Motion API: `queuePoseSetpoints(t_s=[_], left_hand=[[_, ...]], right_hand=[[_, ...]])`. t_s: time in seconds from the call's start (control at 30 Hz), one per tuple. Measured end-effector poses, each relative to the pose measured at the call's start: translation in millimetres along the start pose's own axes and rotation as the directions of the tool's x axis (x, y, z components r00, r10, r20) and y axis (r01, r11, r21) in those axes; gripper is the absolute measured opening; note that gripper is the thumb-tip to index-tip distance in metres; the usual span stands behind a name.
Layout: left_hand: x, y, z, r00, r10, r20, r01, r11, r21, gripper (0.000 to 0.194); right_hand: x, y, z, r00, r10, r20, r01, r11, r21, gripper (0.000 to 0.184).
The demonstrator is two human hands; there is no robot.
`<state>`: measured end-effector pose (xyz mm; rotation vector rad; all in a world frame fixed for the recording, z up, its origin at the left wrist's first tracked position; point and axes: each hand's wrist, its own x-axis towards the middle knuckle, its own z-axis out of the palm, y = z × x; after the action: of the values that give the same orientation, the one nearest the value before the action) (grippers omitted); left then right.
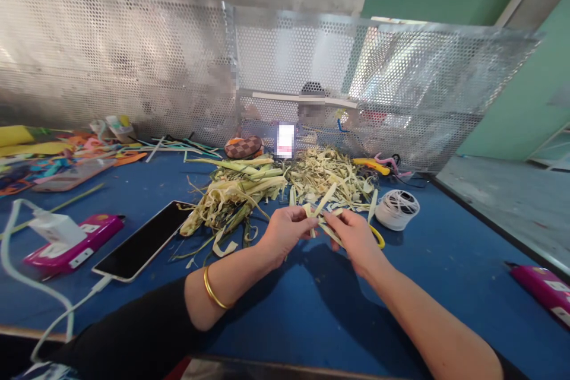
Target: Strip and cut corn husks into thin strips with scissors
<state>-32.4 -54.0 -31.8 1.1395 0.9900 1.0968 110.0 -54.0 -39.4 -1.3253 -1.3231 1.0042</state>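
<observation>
Between my two hands, above the blue table, are several pale green-yellow leaf strips (326, 197) that cross one another. My left hand (291, 227) pinches them from the left, thumb against fingers. From the right, my right hand (350, 234) is closed on the same strips, one of which runs down under its fingers. Just beyond lie a heap of shredded dry strips (332, 169) and, to its left, a bundle of longer leaves (240, 190). A yellow handle-like loop (378, 236) shows partly behind my right hand. Beside it stands a spool of white cord (397, 209).
A phone (145, 240) on a charging cable and a magenta power strip (75, 243) with a white charger lie left. Another magenta strip (543, 291) is at the right edge. Colourful scraps (35, 154) fill the far left. A perforated metal screen (178, 65) borders the back.
</observation>
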Motion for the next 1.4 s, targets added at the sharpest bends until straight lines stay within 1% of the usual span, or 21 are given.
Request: queuePoseSetpoints(t_s=[0.1,0.17,0.23,0.3,0.33,0.37,0.43,0.47,0.5,0.53,0.57,0.6,0.67,0.73,0.8,0.93,1.07,1.13,1.27,1.33,1.4], left_hand=[[3.1,-0.7,-1.7,0.997,-0.017,-0.072,0.017,1.0,0.003,0.014],[6.1,-0.5,-4.2,0.991,-0.06,-0.117,0.055,0.997,-0.051,0.015],[9.2,-0.1,-7.2,0.982,-0.103,-0.157,0.083,0.988,-0.131,0.017],[11.5,0.0,-9.7,0.975,-0.123,-0.183,0.089,0.979,-0.186,0.019],[12.2,-0.1,-10.5,0.974,-0.125,-0.19,0.088,0.977,-0.194,0.02],[12.4,-0.2,-11.0,0.974,-0.121,-0.193,0.085,0.978,-0.188,0.019],[11.5,-0.6,-10.5,0.979,-0.083,-0.186,0.059,0.99,-0.13,0.019],[10.6,-0.7,-9.6,0.983,-0.052,-0.176,0.037,0.995,-0.088,0.019],[9.3,-0.8,-8.5,0.987,-0.022,-0.158,0.015,0.999,-0.046,0.019],[7.9,-0.7,-7.1,0.99,-0.001,-0.139,-0.001,1.0,-0.01,0.019],[6.4,-0.6,-5.7,0.993,0.009,-0.121,-0.007,1.0,0.018,0.018],[4.9,-0.3,-4.3,0.995,0.008,-0.103,-0.005,0.999,0.036,0.016],[2.4,0.5,-2.4,0.998,-0.006,-0.063,0.01,0.998,0.061,0.014],[0.6,1.7,-1.8,1.0,-0.014,-0.006,0.014,0.996,0.092,0.016],[-0.2,3.0,-2.4,0.998,-0.021,0.058,0.014,0.992,0.124,0.016],[-0.5,5.1,-4.6,0.987,-0.058,0.15,0.033,0.986,0.162,0.015],[-2.5,7.1,-3.5,0.979,-0.084,0.183,0.048,0.98,0.191,0.013],[-4.0,6.7,-1.1,0.978,-0.114,0.174,0.087,0.984,0.155,0.014],[-4.7,1.6,3.2,0.988,-0.153,0.037,0.151,0.987,0.054,0.018],[-3.0,-0.8,3.1,0.989,-0.147,-0.021,0.148,0.989,0.03,0.018],[-0.4,-1.3,1.4,0.988,-0.142,-0.065,0.144,0.989,0.026,0.016]], right_hand=[[-0.4,1.9,1.7,0.998,0.057,0.02,-0.06,0.987,0.147,0.03],[0.3,2.9,1.1,0.998,0.054,0.031,-0.058,0.981,0.184,0.028],[1.0,2.5,-1.3,0.999,-0.012,0.049,0.005,0.99,0.14,0.022],[1.2,0.3,-5.2,0.976,-0.176,0.125,0.175,0.984,0.016,0.015],[0.9,-1.4,-7.3,0.939,-0.284,0.194,0.302,0.951,-0.067,0.016],[0.3,-3.2,-9.2,0.88,-0.393,0.267,0.441,0.884,-0.152,0.019],[-1.8,-6.8,-12.0,0.721,-0.568,0.396,0.687,0.662,-0.301,0.023],[-3.2,-8.3,-12.7,0.643,-0.626,0.442,0.766,0.534,-0.358,0.023],[-4.5,-9.6,-13.0,0.578,-0.669,0.467,0.813,0.419,-0.405,0.022],[-5.7,-10.6,-13.0,0.528,-0.706,0.471,0.835,0.33,-0.441,0.022],[-6.6,-11.3,-12.9,0.497,-0.735,0.461,0.839,0.273,-0.47,0.02],[-7.1,-11.8,-12.8,0.484,-0.76,0.433,0.833,0.249,-0.494,0.019],[-6.3,-11.8,-13.1,0.498,-0.794,0.349,0.804,0.272,-0.528,0.016],[-3.3,-10.7,-14.6,0.534,-0.791,0.3,0.776,0.318,-0.545,0.014],[0.8,-8.8,-16.8,0.587,-0.755,0.291,0.739,0.354,-0.573,0.016],[5.5,-5.9,-20.4,0.718,-0.636,0.282,0.616,0.394,-0.682,0.027],[2.9,-5.8,-19.1,0.789,-0.557,0.258,0.534,0.416,-0.736,0.027],[1.1,-5.0,-16.0,0.83,-0.509,0.227,0.488,0.468,-0.736,0.026],[-0.1,-1.1,-8.9,0.912,-0.384,0.143,0.367,0.611,-0.701,0.024],[0.9,-0.7,-8.8,0.937,-0.331,0.115,0.319,0.67,-0.671,0.023],[2.4,-3.0,-12.8,0.947,-0.299,0.114,0.302,0.717,-0.628,0.02]])
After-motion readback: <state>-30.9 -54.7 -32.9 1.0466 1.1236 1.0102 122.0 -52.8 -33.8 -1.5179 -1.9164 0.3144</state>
